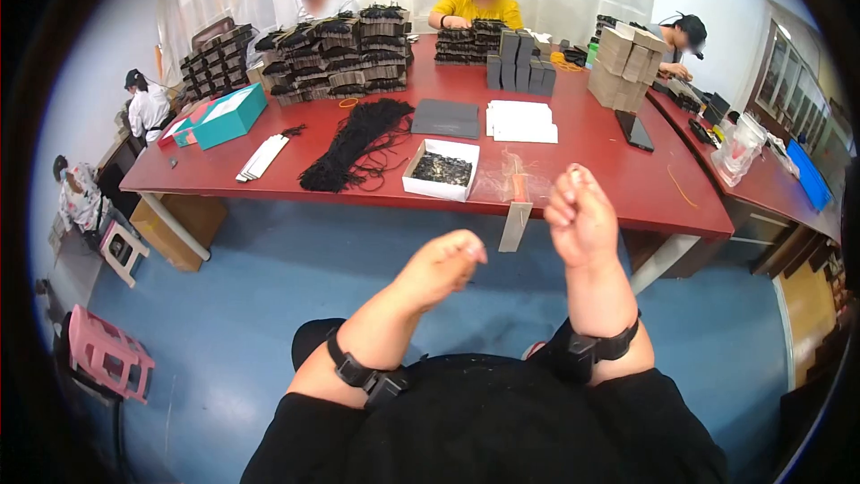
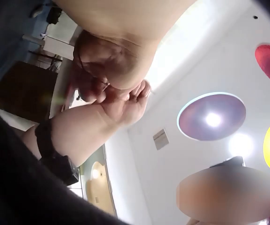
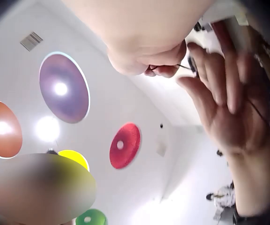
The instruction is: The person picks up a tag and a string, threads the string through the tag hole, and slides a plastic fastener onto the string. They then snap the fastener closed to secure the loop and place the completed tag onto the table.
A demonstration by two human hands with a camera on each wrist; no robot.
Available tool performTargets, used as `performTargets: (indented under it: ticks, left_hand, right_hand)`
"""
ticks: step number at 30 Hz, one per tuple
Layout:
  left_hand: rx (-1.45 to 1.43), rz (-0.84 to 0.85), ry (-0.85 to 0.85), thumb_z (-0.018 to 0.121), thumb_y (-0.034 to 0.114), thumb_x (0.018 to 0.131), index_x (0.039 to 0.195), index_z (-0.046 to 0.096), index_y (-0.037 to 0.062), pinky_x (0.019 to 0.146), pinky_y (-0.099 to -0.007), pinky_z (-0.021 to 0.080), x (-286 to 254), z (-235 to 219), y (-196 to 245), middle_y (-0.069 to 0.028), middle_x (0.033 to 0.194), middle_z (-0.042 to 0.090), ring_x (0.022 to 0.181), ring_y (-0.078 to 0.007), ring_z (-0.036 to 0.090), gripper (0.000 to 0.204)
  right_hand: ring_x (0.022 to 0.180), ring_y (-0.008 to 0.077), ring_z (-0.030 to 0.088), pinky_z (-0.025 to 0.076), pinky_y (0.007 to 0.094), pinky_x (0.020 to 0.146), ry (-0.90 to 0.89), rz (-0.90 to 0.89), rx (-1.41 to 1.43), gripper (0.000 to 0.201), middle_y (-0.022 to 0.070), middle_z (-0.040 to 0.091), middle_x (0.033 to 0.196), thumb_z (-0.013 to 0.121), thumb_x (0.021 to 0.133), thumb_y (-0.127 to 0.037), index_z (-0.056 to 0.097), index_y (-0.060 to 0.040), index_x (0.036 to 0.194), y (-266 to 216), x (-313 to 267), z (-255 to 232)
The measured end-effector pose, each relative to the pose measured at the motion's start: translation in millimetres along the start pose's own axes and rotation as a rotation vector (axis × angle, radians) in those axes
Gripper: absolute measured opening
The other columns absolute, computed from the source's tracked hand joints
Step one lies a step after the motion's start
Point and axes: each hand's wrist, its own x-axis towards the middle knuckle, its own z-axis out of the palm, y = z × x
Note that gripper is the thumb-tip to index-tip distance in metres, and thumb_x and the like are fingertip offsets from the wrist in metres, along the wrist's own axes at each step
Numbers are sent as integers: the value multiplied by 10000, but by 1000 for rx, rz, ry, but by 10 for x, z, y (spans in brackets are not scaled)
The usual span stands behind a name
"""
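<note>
My left hand [image 1: 439,267] and right hand [image 1: 584,215] are raised in front of the table's near edge. In the right wrist view a thin black cord [image 3: 184,67] runs from the curled fingers of my right hand across to my left hand. Near the left thumb and fingertips is a small black piece [image 3: 193,65] on the cord. More cord trails past the left palm. The left fingers are bent, and the left wrist view hides what lies between them. A bundle of black cords [image 1: 354,145] and a white box [image 1: 414,186] of small dark pieces lie on the table.
On the red table [image 1: 627,184] are grey cards [image 1: 445,119], white cards [image 1: 522,122], white strips [image 1: 262,158], a teal box [image 1: 231,116] and a phone [image 1: 634,132]. Bundled stacks [image 1: 336,58] stand behind. A taped strip [image 1: 515,227] overhangs the near edge. Several people sit around.
</note>
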Motion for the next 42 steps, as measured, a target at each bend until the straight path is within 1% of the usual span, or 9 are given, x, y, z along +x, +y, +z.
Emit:
performTargets:
  ticks: [2,3,6,13,16,18,21,29,42]
  left_hand:
    - [96,49,129,477,230,947,904,538,58,537,-216,350,-63,-96,30,63,623,382,568,-45,340,187]
    - [334,249,220,509,180,934,869,548,50,470,-198,266,-54,-71,5,71,590,366,510,-30,300,151]
    - [573,305,370,569,115,895,844,583,33,526,-186,305,-89,-27,-9,74,617,397,564,-27,346,98]
    - [536,368,484,665,35,798,815,656,7,585,-176,353,-167,-34,129,18,767,520,663,-36,446,34]
    - [525,388,359,681,10,775,834,676,24,577,-188,377,-168,174,206,10,762,531,670,-47,472,60]
    - [529,407,329,698,-6,750,843,684,36,579,-200,398,-130,285,228,6,770,544,660,-59,486,103]
    - [728,510,303,695,-16,744,861,685,33,585,-207,419,-122,356,261,-6,788,546,677,-72,517,127]
    - [458,367,339,651,-53,765,818,629,-9,690,-241,491,-185,385,196,-86,954,608,777,-115,599,73]
    - [345,402,349,629,-74,764,768,531,21,690,-240,460,-173,329,93,-73,838,591,777,-108,561,137]
  right_hand:
    - [517,56,326,282,193,449,97,-56,-80,45,-15,402,684,445,941,-133,471,-101,961,-123,-47,-188]
    - [517,56,326,282,193,449,103,-55,-81,45,-15,402,684,445,941,-133,471,-101,961,-137,-87,-259]
    - [501,50,320,271,188,442,184,-112,-256,48,-14,417,677,438,946,-135,467,-97,953,-174,-167,-388]
    - [517,23,329,257,170,436,287,-229,-610,71,-25,460,676,467,935,-147,478,-83,964,-277,-244,-457]
    - [571,46,432,337,176,484,-20,-110,-796,102,-3,545,732,481,931,-158,494,-73,985,-71,-356,-276]
    - [676,85,544,443,207,566,-68,176,-843,101,40,598,834,482,930,-134,491,-53,990,22,-488,53]
    - [810,150,608,518,267,640,-253,214,-581,86,97,593,957,449,936,-84,462,-16,988,298,-479,54]
    - [663,110,572,450,219,536,-310,394,-594,62,86,599,815,459,932,-95,442,-35,937,336,-532,78]
    - [574,3,395,311,171,497,-309,395,-655,89,-54,527,720,588,881,-120,569,-38,909,323,-567,-68]
